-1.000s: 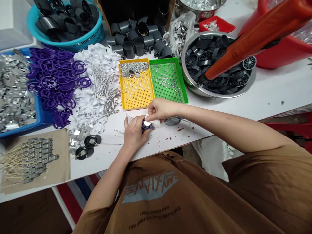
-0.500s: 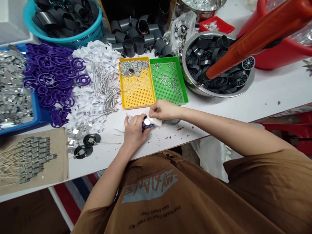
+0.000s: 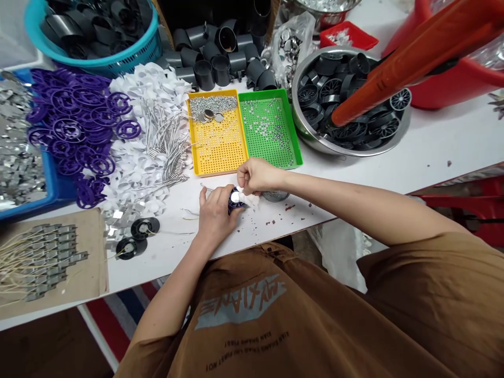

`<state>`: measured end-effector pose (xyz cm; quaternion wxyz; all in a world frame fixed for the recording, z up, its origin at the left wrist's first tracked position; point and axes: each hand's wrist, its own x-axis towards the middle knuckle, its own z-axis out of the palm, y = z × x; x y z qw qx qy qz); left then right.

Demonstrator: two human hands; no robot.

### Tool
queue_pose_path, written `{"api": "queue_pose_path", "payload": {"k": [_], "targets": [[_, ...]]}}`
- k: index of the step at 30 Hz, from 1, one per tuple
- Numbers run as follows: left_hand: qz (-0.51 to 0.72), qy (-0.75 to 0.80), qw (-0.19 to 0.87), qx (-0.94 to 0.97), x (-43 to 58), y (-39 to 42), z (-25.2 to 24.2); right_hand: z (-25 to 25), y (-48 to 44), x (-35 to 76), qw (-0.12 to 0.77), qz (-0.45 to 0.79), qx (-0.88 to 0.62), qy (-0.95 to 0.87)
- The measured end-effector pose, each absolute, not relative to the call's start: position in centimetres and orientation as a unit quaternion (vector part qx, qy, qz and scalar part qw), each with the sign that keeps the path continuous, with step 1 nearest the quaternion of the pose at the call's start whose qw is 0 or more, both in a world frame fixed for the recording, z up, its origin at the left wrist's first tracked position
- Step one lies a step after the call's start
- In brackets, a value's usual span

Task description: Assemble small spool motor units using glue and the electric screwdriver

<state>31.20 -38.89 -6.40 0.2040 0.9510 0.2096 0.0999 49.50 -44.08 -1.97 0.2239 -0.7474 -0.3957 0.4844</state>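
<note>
My left hand is closed round a small dark purple round part at the table's front. A bright white disc shows in the middle of that part. Just to its right, my right hand pinches a crumpled white cloth or tissue whose end touches the part's right edge. A thin wire pokes out behind the left fingers. Partly under my right wrist lies a clear round dish.
Beyond my hands stand a yellow tray and a green tray with small metal pieces. A steel bowl of black wheels is at right, crossed by an orange bar. Purple rings and white strips are piled left.
My right fingers and the white cloth have shifted slightly against the round part, covering its right edge. My left hand keeps its hold. The whole view has shifted a little.
</note>
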Motion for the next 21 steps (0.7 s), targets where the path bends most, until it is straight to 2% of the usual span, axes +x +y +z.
{"api": "queue_pose_path", "payload": {"k": [13, 15, 17, 19, 21], "targets": [[0.071, 0.202, 0.215, 0.953, 31.2, -38.5, -6.1, -1.9, -42.4, 49.2, 0.205, 0.421, -0.758, -0.454], [0.065, 0.206, 0.225, 0.950, 31.2, -38.3, -5.8, -2.0, -42.5, 50.0, 0.246, 0.446, -0.731, -0.454], [0.057, 0.214, 0.236, 0.946, 31.1, -38.3, -5.6, -2.0, -43.9, 51.2, 0.325, 0.474, -0.698, -0.427], [0.050, 0.218, 0.244, 0.944, 31.0, -38.2, -5.5, -1.6, -46.9, 52.6, 0.415, 0.452, -0.682, -0.397], [0.047, 0.217, 0.246, 0.943, 31.0, -38.1, -5.4, -0.7, -50.9, 53.9, 0.443, 0.404, -0.701, -0.386]]}}
